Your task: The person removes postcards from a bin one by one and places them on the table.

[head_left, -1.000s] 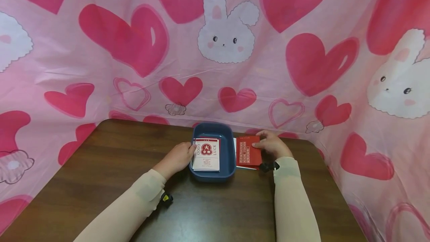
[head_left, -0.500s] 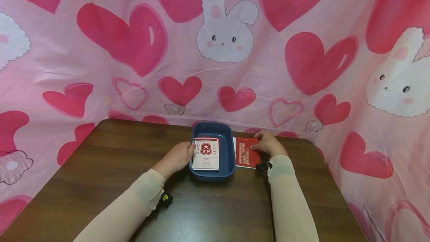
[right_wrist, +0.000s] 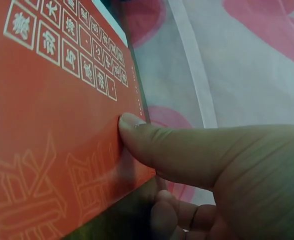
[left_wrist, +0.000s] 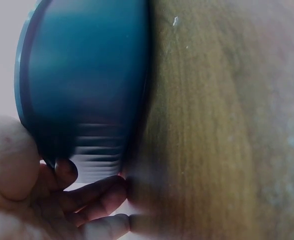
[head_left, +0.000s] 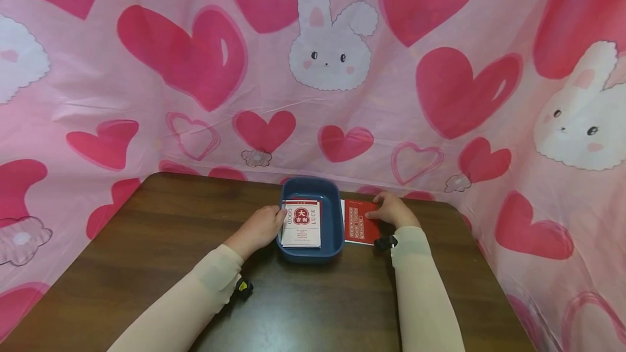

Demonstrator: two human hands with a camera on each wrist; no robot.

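Observation:
A blue rectangular tray stands near the back of the table. White cards with red print lie in its left part, over something red. My left hand grips the tray's left side, thumb at the rim; its fingers lie along the outer wall. To the tray's right is a red card with rows of printed squares, and a white edge shows at its left. My right hand holds its right side. The thumb lies on the red face, the other fingers beyond its edge, partly hidden.
The brown wooden table reaches toward me in front of the tray. A pink curtain with hearts and rabbits closes off the back and both sides, close behind the tray. A black strap device sits at each wrist.
The right hand and the red card have shifted slightly left, and the card now lies more squarely over what is beneath it. The left hand and tray look unchanged.

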